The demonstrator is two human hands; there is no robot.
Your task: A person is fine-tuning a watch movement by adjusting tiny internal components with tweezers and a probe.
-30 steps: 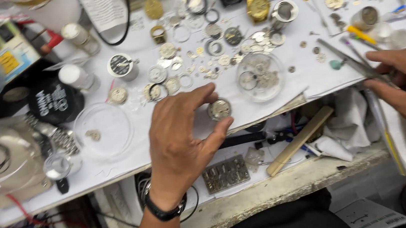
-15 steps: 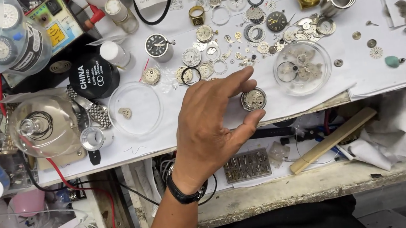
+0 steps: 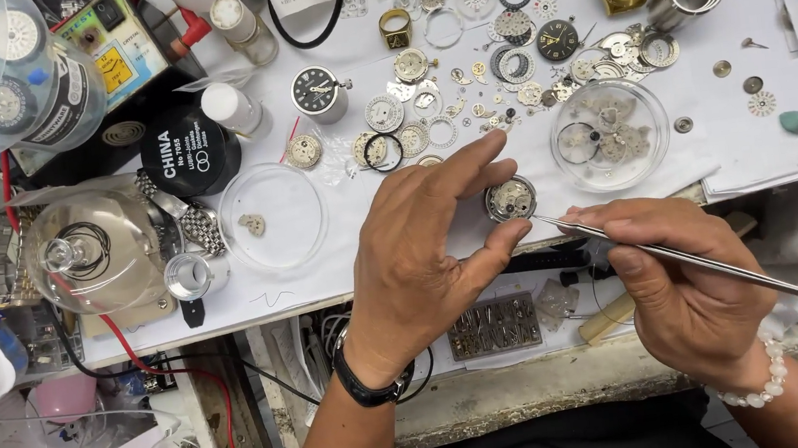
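Steadying the round watch movement [image 3: 511, 198] at the middle of the frame between left hand [image 3: 422, 251] thumb and forefinger, the person should keep that pinch still while the right hand [image 3: 677, 284], closed around slim tweezers [image 3: 720, 264], eases their tip in gently above the desk [image 3: 373, 256].

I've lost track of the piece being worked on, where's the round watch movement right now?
In the head view, just right of centre: the watch movement is pinched in the left hand's fingertips at the white work mat's front edge, with the right hand's tweezers tip touching it.
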